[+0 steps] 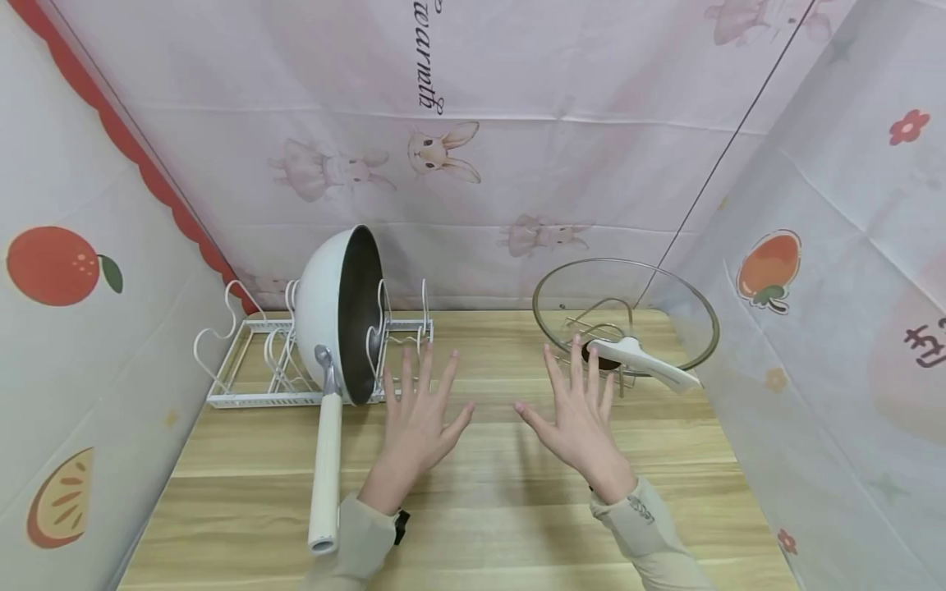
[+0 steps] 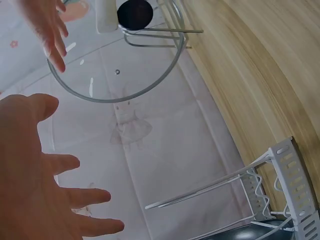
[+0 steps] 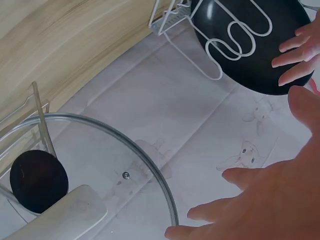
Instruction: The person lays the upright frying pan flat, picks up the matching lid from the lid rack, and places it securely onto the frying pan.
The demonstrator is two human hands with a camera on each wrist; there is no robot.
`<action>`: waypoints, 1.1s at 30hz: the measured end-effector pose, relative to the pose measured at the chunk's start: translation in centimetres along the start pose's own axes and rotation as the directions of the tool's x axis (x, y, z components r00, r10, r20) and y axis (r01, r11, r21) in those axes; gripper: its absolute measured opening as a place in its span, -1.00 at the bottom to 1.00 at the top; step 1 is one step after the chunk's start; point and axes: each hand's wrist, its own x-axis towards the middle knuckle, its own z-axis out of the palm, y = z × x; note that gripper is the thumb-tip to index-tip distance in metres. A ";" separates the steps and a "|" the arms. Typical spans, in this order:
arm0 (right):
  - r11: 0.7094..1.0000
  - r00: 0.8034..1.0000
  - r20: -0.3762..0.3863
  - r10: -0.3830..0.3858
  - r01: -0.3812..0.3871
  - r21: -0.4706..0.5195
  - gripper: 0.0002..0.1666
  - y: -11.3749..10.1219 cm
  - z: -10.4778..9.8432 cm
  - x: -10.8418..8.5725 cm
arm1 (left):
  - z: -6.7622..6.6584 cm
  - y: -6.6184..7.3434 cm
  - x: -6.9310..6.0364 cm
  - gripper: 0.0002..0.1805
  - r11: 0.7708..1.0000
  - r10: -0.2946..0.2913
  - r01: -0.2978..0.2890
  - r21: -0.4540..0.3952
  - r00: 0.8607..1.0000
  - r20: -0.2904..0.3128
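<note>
Pan (image 1: 334, 316) is standing in a rack (image 1: 273, 400); the left hand (image 1: 419, 420) is hovering near it, the right hand (image 1: 578, 419) is hovering near a glass lid (image 1: 654, 308), both spread wide.

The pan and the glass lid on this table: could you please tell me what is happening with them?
A person has the left hand and right hand held out above the table, fingers spread, and neither is holding anything. The pan stands on its side in a white wire rack on the left, its handle toward the person. On the right, the glass lid is propped up in a metal stand.
</note>
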 end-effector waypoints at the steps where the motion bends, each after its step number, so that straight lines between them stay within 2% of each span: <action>1: 1.000 1.000 0.008 0.002 -0.002 0.010 0.11 -0.1 -0.1 0.0 | -0.1 0.0 0.0 -0.16 1.000 0.001 -0.001 -0.007 1.000 -0.004; 6: 0.996 0.998 0.053 0.025 -0.029 0.083 0.13 -0.4 -0.5 -0.2 | -0.5 -0.2 -0.3 -0.17 0.993 0.003 -0.005 -0.115 1.000 -0.022; 9: 0.990 0.996 0.078 0.042 -0.052 0.130 0.14 -0.5 -0.6 -0.2 | -0.7 -0.4 -0.4 -0.18 0.978 0.008 -0.015 -0.208 0.999 -0.037; 14: 0.968 0.992 0.107 0.067 -0.091 0.232 0.14 -1.0 -1.0 -0.3 | -0.9 -0.7 -0.8 -0.22 0.935 0.010 -0.024 -0.355 0.999 -0.042; 18: 0.939 0.987 0.134 0.093 -0.131 0.319 0.14 -1.6 -1.5 -0.4 | -1.2 -0.8 -1.1 -0.25 0.882 -0.008 0.000 -0.471 1.000 -0.014; 22: 0.904 0.983 0.152 0.098 -0.152 0.400 0.13 -1.9 -1.8 -0.5 | -1.3 -1.0 -1.6 -0.26 0.802 -0.032 0.057 -0.595 0.998 0.052; 26: 0.869 0.985 0.149 0.086 -0.147 0.473 0.12 -2.1 -2.0 -0.5 | -1.3 -1.5 -2.3 -0.30 0.696 -0.041 0.102 -0.711 0.994 0.102; 30: 0.806 0.986 0.152 0.067 -0.143 0.574 0.09 -2.6 -2.3 -0.5 | -1.2 -2.1 -2.9 -0.36 0.588 -0.066 0.159 -0.793 0.987 0.148; 33: 0.748 0.980 0.185 0.071 -0.174 0.640 0.06 -3.1 -2.5 -0.4 | -1.2 -2.6 -3.4 -0.39 0.499 -0.087 0.219 -0.838 0.975 0.204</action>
